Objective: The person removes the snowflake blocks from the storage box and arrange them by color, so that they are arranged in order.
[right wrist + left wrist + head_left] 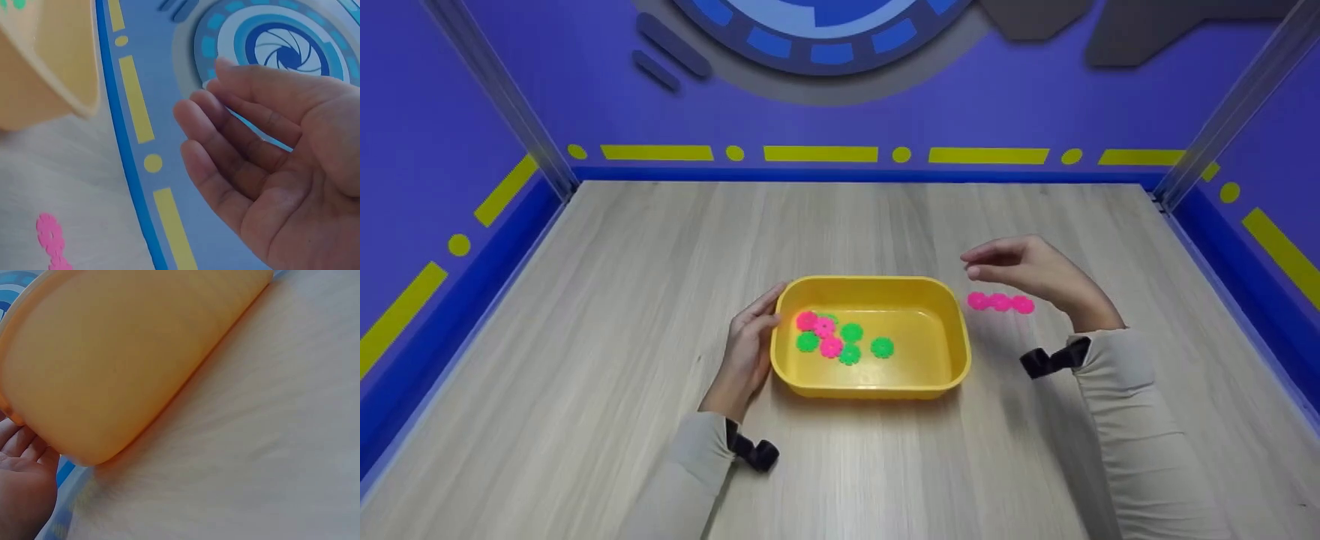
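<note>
While left hand (pixel 744 346) holds tub (pixel 872 392), right hand (pixel 1033 268) hovers near pink chain (pixel 1000 302).

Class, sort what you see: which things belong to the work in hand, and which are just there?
Seemingly part of the work:
yellow tub, left hand at its rim
pink pieces and green pieces inside
pink row outside, near the right hand

Just there:
wooden table
patterned walls
black wrist straps

Place: a walled booth with the look of a staged workstation.
Walls (pixel 840 124): purple-blue on three sides, printed with yellow dashes (pixel 820 154), dots (pixel 734 153) and a round sci-fi-style emblem (pixel 287 53).
Posts (pixel 504 97): metallic, one at each back corner.
Table (pixel 660 255): pale wood-grain top, reaching the back wall.
</note>
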{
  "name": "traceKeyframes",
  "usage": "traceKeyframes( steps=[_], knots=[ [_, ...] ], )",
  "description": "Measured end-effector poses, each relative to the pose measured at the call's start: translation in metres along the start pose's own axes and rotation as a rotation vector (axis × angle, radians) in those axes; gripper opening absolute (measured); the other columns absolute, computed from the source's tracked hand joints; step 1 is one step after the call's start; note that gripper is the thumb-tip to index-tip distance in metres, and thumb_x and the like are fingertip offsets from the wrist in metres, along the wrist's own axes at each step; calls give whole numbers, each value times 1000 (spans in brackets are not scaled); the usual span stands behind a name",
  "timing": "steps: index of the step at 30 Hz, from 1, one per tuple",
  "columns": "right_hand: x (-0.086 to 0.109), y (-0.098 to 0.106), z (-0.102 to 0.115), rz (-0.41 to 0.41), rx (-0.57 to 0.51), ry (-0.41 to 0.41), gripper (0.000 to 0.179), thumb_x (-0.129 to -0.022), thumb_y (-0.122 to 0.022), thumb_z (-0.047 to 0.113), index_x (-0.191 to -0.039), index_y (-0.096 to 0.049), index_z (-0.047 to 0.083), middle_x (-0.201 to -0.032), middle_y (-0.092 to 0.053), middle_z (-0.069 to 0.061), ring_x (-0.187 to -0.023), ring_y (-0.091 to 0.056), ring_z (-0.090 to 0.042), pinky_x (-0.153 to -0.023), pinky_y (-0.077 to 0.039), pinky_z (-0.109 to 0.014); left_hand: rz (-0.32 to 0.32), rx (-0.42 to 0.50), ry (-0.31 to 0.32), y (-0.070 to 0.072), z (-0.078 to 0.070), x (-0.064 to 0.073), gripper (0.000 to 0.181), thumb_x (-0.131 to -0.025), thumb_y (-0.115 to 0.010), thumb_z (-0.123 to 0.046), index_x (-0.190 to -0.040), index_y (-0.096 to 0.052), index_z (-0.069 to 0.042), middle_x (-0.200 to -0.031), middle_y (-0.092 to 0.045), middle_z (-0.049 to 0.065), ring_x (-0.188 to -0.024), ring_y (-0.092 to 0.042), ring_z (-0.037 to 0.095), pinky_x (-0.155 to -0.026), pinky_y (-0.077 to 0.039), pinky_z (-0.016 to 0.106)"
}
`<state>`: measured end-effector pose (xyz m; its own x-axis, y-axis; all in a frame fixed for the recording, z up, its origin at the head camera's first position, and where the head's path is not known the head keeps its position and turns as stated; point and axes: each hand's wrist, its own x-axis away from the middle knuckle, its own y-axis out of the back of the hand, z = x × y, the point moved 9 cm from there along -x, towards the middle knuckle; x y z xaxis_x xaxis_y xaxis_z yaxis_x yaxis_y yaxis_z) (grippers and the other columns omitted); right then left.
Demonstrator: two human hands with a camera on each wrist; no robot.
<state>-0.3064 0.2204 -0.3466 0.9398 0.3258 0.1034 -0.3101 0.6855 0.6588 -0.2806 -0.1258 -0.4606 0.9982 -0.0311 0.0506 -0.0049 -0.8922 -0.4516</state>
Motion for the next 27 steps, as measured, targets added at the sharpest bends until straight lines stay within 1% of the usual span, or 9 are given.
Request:
traceKeyframes(
  steps=[6, 10, 13, 17, 20, 24, 27],
  knots=[
    [-8, -19, 19, 67, -6, 63, 41, -88, -68, 36, -119, -68, 11, -118, -69, -9, -104, -66, -21, -87, -55, -23, -6, -6, 2, 0, 0, 0, 56, -86, -41, 7, -142, -40, 6, -152, -38, 17, -143, -32, 21, -118, -27, 33],
    [-13, -34, 28, 126, -48, 90, 39, -88, -68, 33, -118, -68, 7, -118, -69, -12, -104, -66, -21, -90, -55, -28, -12, -4, 3, 0, 0, 0, 56, -86, -41, 8, -142, -39, 6, -152, -37, 17, -144, -31, 20, -118, -26, 32],
    [-17, -44, 35, 172, -72, 100, 39, -87, -69, 32, -118, -68, 8, -118, -69, -12, -107, -65, -20, -94, -54, -32, -16, 3, 6, 0, 0, 0, 56, -86, -41, 8, -142, -39, 6, -152, -37, 17, -144, -31, 20, -118, -26, 32],
    [-25, -53, 44, 206, -64, 118, 38, -87, -70, 31, -118, -69, 10, -116, -70, -9, -108, -65, -20, -97, -52, -36, -14, 10, 8, 0, 0, 0, 56, -86, -41, 8, -142, -39, 7, -152, -37, 17, -144, -31, 21, -118, -26, 32],
    [-30, -61, 50, 227, -44, 135, 38, -87, -69, 32, -119, -68, 11, -116, -70, -7, -108, -66, -19, -97, -52, -37, -11, 8, 5, 0, 0, 0, 56, -86, -42, 8, -142, -40, 6, -152, -38, 17, -143, -32, 21, -118, -27, 32],
    [-36, -74, 59, 282, -62, 177, 40, -88, -68, 30, -121, -67, 7, -118, -69, -11, -107, -66, -20, -95, -53, -35, 7, 18, 0, -2, -1, 0, 56, -86, -40, 8, -142, -40, 6, -152, -37, 18, -143, -32, 22, -117, -29, 33],
    [-39, -85, 66, 326, -80, 211, 38, -89, -68, 26, -121, -66, 6, -119, -68, -14, -107, -66, -21, -93, -54, -33, 12, 19, 5, -2, 0, 1, 56, -87, -39, 8, -142, -40, 6, -152, -37, 18, -143, -33, 22, -116, -30, 34]
  ],
)
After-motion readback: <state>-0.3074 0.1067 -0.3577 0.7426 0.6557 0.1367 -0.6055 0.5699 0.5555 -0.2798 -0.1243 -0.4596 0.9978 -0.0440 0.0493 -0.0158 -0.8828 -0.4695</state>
